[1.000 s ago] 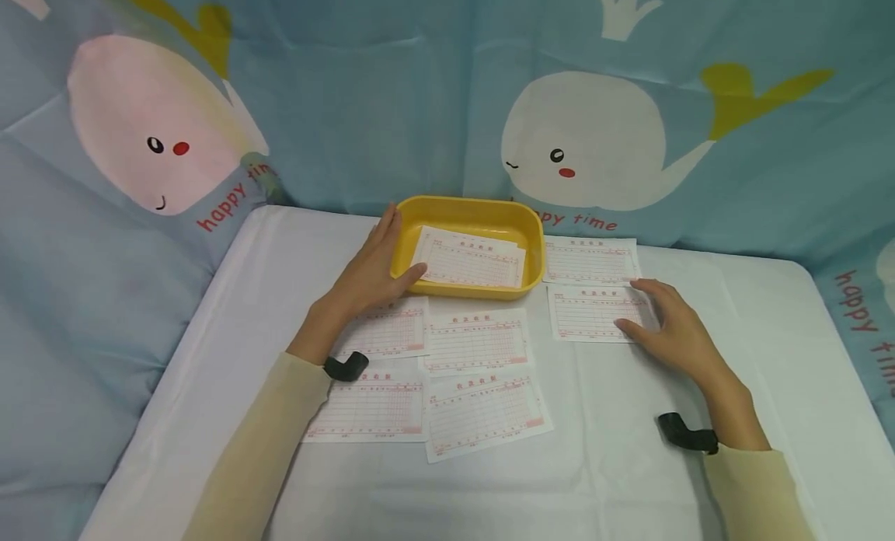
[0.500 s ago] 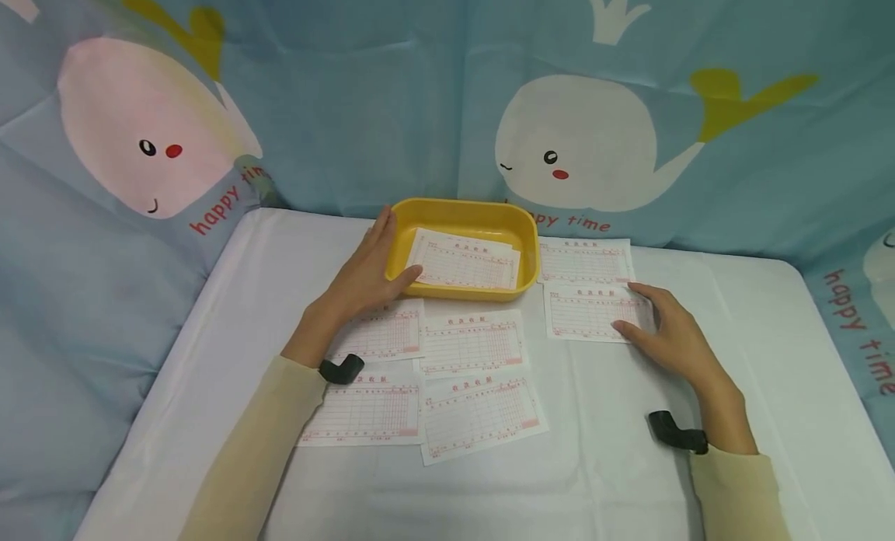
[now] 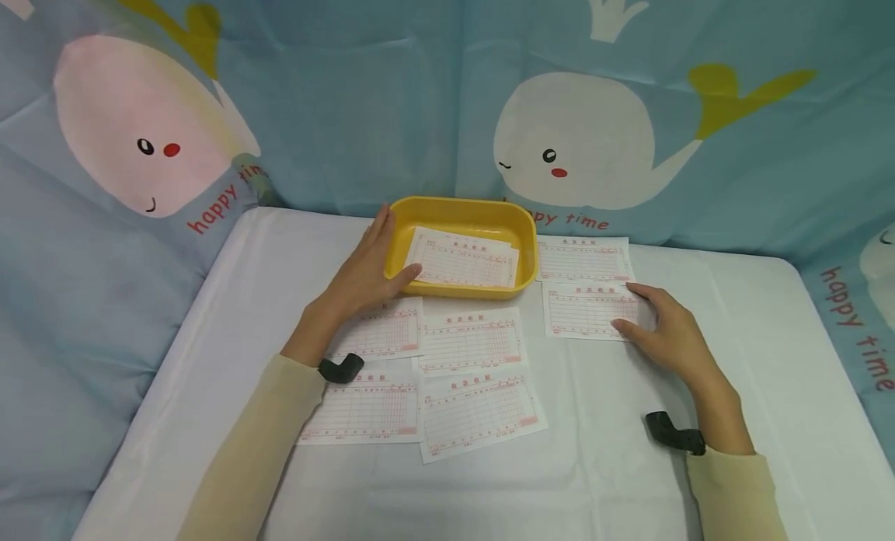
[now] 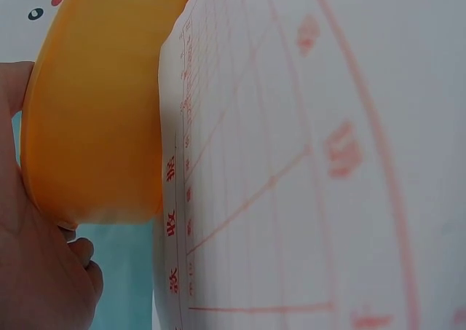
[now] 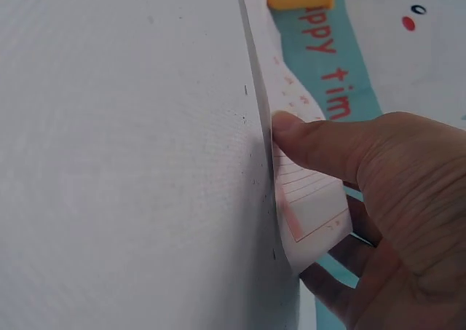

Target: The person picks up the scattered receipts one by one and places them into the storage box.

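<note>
My left hand (image 3: 360,270) holds the near-left corner of a yellow plastic tray (image 3: 467,291). The thumb lies over its front rim, and the fingers run along its left side. A small stack of printed receipt slips (image 3: 464,263) lies inside. On the right, my right hand (image 3: 671,335) grips the right end of a receipt slip (image 3: 587,311) on the table. The right wrist view shows the thumb (image 5: 320,142) on the slip's near edge and the other fingers partly hidden behind its end. That slip (image 5: 313,213) looks slightly bent there.
Another receipt slip (image 3: 586,259) lies behind the held one, right of the tray. Several more slips (image 3: 482,417) lie in front of the tray, one partly under my left wrist. A white cloth (image 3: 531,494) covers the table. A blue whale-print curtain (image 3: 363,98) hangs behind.
The head view has shifted slightly, so everything appears a little farther left. Both hands keep their places on the tray and slip.
</note>
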The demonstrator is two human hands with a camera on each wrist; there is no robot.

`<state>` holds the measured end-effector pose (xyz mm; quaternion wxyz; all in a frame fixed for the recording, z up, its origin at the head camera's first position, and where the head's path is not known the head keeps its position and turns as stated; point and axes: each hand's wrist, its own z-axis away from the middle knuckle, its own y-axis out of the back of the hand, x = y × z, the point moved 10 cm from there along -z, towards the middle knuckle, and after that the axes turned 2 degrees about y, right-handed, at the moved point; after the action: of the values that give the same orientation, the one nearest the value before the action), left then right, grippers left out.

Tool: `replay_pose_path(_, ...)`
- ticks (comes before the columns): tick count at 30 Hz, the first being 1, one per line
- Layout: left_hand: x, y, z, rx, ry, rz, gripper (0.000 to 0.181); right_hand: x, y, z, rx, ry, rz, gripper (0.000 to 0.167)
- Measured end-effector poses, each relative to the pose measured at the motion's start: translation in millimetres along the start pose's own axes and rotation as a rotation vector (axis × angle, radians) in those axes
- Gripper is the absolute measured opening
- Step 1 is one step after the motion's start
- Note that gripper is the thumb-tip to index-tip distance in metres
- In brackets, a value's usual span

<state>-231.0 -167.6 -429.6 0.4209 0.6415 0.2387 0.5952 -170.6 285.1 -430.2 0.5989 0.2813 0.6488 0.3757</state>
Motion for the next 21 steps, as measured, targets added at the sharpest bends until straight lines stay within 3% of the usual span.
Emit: replay_pose_path(21,2.4,1.5,-0.3,0.002,-0.01,-0.008,0.106,-2.8,4.5,1.6,0.069,-0.037,-0.006,0.049)
